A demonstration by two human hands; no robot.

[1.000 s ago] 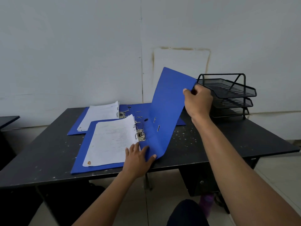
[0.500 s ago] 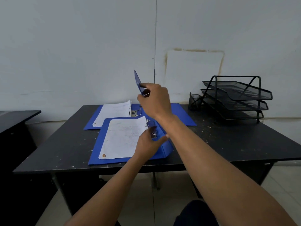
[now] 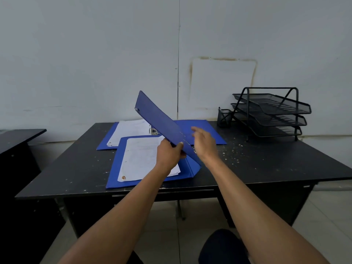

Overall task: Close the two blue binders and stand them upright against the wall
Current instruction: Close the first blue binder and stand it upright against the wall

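My left hand (image 3: 168, 155) has its fingers pinched on the near binder's cover (image 3: 162, 121), raised half-shut over its papers (image 3: 144, 159); my right hand (image 3: 204, 143) hovers beside it, fingers loose and empty. I'd lower the cover squarely. The far binder (image 3: 200, 128) lies open behind.

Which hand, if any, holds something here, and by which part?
The left hand grips the near binder's raised cover by its near edge. The right hand is open beside it, holding nothing.
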